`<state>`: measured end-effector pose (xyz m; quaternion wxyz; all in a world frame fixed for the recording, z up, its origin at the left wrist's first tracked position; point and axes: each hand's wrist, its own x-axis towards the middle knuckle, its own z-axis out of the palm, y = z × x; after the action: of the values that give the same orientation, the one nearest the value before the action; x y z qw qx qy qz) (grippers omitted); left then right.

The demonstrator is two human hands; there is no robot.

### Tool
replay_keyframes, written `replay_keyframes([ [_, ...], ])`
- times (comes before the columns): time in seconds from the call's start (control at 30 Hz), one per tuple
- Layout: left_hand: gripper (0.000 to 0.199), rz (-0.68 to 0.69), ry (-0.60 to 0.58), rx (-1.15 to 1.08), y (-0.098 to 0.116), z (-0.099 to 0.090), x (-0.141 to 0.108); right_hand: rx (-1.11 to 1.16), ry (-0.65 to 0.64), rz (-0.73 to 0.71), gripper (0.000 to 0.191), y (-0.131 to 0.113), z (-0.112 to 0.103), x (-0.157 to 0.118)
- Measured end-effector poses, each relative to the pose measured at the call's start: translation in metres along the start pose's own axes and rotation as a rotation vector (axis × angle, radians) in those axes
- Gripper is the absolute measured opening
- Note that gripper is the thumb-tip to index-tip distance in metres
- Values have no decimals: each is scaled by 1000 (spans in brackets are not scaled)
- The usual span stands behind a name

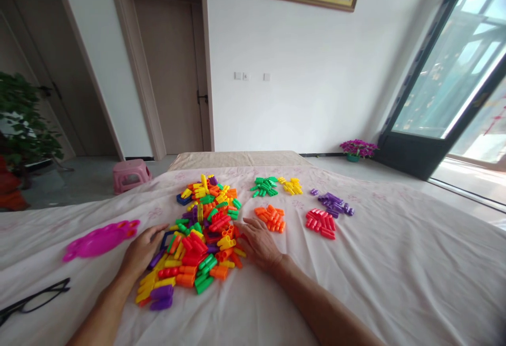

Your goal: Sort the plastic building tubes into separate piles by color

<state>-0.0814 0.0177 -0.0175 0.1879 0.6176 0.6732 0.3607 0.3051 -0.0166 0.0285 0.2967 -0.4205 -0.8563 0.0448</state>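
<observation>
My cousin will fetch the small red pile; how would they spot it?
On the pale cloth, look right of the right hand, past the small orange pile. The red plastic pile lies on the near side of the purple pile. Unlike the big mixed heap beside that hand, it is all red.

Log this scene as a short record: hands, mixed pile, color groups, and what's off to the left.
left hand: at pile's left edge, grip unclear
right hand: at pile's right edge, grip unclear
mixed pile: multicolored plastic pieces, between hands
color groups: green, yellow, orange, red, purple
far left: pink plastic item, glasses
</observation>
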Motion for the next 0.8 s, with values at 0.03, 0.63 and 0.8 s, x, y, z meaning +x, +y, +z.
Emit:
replay_keyframes([
  [0.03,46,0,-3,3,0,0,0,20,-6,-12,46,0,1,1],
  [0.63,42,15,11,44,-2,1,8,-13,574,362,37,66,-23,1],
  [0.8,41,5,-1,54,-3,2,9,40,446,440,39,80,-28,-10],
])
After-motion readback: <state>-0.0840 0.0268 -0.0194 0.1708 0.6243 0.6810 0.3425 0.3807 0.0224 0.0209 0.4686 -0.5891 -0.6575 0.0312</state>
